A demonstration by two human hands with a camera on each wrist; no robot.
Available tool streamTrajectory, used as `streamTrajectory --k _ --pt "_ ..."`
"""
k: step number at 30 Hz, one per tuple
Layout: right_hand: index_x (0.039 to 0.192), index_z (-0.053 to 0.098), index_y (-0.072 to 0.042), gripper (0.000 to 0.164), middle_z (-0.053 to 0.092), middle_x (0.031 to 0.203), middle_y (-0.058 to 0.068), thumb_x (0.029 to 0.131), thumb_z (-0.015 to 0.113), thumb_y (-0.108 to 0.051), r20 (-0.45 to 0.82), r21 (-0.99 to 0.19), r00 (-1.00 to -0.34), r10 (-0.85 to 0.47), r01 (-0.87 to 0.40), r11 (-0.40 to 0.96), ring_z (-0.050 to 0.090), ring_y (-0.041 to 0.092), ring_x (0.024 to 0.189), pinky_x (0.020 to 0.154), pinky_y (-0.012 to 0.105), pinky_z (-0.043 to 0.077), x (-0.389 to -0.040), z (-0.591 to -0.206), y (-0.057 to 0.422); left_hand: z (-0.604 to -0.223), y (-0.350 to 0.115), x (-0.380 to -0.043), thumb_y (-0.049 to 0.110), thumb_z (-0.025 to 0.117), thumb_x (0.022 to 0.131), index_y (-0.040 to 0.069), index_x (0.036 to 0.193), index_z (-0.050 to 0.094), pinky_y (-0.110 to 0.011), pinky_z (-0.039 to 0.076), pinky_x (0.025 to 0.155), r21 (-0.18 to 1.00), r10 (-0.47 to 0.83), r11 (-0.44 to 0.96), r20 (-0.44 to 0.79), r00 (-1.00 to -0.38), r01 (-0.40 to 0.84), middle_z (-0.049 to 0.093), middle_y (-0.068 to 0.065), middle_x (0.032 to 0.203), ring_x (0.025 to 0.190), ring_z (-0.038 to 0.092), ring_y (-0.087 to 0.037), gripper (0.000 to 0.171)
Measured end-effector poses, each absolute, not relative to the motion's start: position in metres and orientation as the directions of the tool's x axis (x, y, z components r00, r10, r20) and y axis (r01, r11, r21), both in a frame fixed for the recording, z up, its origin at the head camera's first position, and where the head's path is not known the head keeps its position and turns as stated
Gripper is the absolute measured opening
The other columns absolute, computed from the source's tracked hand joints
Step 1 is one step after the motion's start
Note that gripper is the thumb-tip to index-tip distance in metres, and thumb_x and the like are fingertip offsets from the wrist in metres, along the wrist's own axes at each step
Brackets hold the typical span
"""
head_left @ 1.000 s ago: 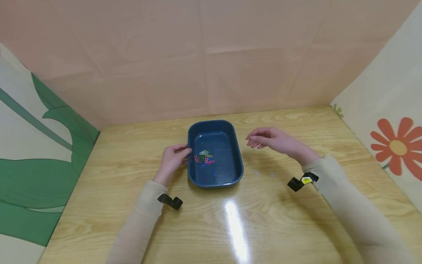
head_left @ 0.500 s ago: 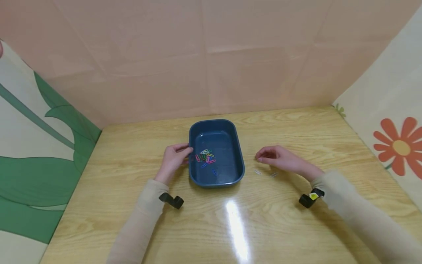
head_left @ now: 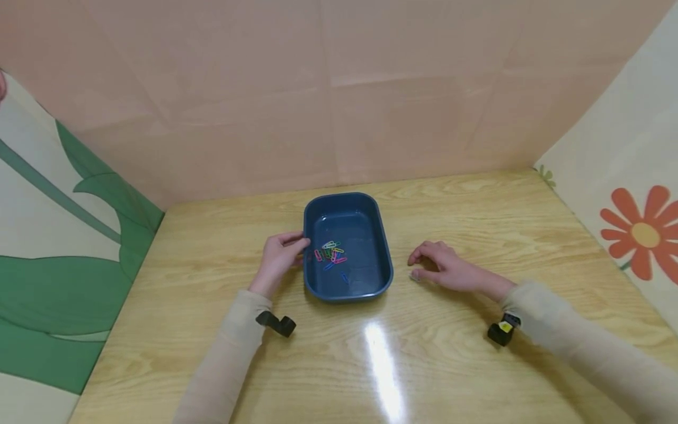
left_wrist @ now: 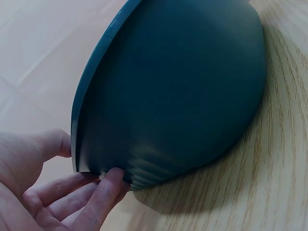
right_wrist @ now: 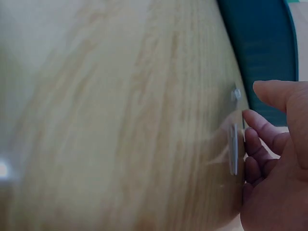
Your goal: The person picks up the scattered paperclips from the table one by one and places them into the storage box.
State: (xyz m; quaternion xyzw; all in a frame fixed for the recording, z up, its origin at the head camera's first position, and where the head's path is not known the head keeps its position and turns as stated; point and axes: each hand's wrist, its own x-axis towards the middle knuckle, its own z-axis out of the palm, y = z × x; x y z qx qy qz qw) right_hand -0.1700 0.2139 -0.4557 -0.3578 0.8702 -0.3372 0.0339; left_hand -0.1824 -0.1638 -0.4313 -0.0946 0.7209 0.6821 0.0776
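A dark blue rectangular tray (head_left: 365, 235) holds a small heap of coloured paper clips (head_left: 331, 253) toward its left side. My left hand (head_left: 278, 259) grips the tray's left rim, thumb over the edge and fingers against the outer wall, as the left wrist view also shows of the tray (left_wrist: 183, 86). To the right of the tray, my right hand (head_left: 445, 268) is low over the table, thumb and fingers apart with a gap between them. Two pale paper clips lie on the table beside its fingertips: one nearer clip (right_wrist: 233, 149) and one farther clip (right_wrist: 236, 94).
The wooden table (head_left: 212, 235) carries a bright light reflection (head_left: 384, 371) in front of the tray. A pink backdrop (head_left: 254, 106) rises behind it. Printed panels stand at both sides, one with a red flower (head_left: 643, 232). Each wrist wears a black camera.
My right hand has come down toward the table and the loose paper clips, and its thumb and fingers have spread apart. The left hand keeps its hold on the tray.
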Motion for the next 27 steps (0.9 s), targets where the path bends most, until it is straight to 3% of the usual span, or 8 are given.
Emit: streamTrajectory --k 8,16,27 --pt "0.102 0.061 -0.012 0.027 0.057 0.1 -0.003 0.082 0.076 -0.02 0.158 -0.566 -0.77 -0.618 -0.584 0.582 0.044 0.02 0.094 0.08 0.038 0.029 -0.1666 -0.4559 0.21 -0.4274 -0.1635 -0.1811 0.01 0.067 0.089 -0.002 0.121 0.062 -0.038 0.058 0.076 0.966 -0.031 0.059 -0.251 -0.968 -0.252 0.066 -0.019 0.114 0.095 0.066 -0.026 0.035" --pt "0.094 0.062 -0.017 0.014 0.055 0.098 -0.004 0.085 0.073 -0.017 0.132 -0.571 -0.781 -0.61 -0.563 0.598 0.041 0.021 0.091 0.075 0.036 0.026 -0.1664 -0.4559 0.2087 -0.4328 -0.1639 -0.1827 0.012 0.068 0.089 -0.002 0.121 0.063 -0.035 0.058 0.073 0.968 -0.036 0.075 -0.238 -0.971 -0.24 0.066 -0.018 0.113 0.093 0.067 -0.025 0.035" --pt "0.091 0.065 -0.019 0.01 0.057 0.099 -0.004 0.086 0.072 -0.014 0.145 -0.6 -0.782 -0.606 -0.557 0.575 0.041 0.021 0.091 0.076 0.038 0.026 -0.1672 -0.4571 0.2094 -0.4319 -0.1632 -0.1821 0.009 0.067 0.089 -0.003 0.12 0.063 -0.037 0.059 0.073 0.972 -0.035 0.056 -0.225 -0.974 -0.227 0.067 -0.018 0.112 0.096 0.066 -0.029 0.034"
